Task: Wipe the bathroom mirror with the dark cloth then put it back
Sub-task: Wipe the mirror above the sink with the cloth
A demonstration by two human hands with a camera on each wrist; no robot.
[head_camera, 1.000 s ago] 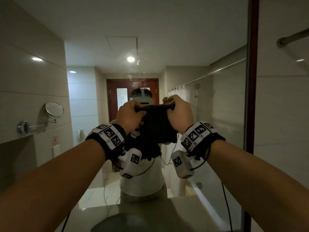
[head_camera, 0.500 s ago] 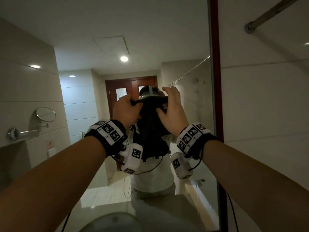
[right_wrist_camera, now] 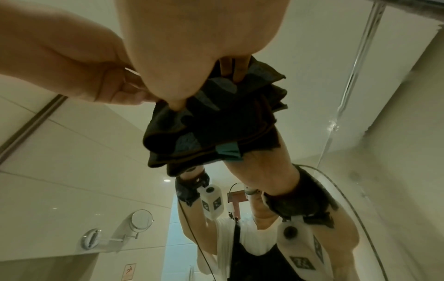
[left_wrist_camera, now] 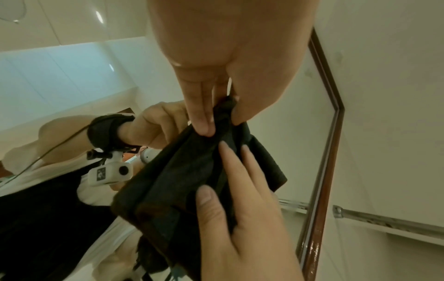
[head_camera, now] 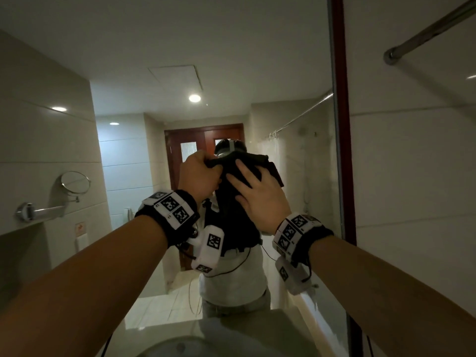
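The dark cloth (head_camera: 233,210) hangs folded in front of the bathroom mirror (head_camera: 296,81), at head height and close against the glass. My left hand (head_camera: 203,171) grips its top left corner with curled fingers; in the left wrist view my left hand (left_wrist_camera: 216,121) pinches the bunched top edge of the cloth (left_wrist_camera: 177,182). My right hand (head_camera: 248,184) lies flat on the cloth with spread, straight fingers. From the right wrist view, the right hand (right_wrist_camera: 223,76) presses the cloth (right_wrist_camera: 216,125), whose folds hang below the palm.
The mirror's dark red frame (head_camera: 342,130) runs vertically just right of my hands. A chrome rail (head_camera: 427,29) crosses the tiled wall at upper right. A round swivel mirror (head_camera: 75,182) juts from the left wall. The washbasin (head_camera: 177,347) sits low in front.
My right hand let go of the cloth's top edge and spread flat on its face. Both hands and the cloth shifted right, toward the mirror's frame. The left hand kept its grip.
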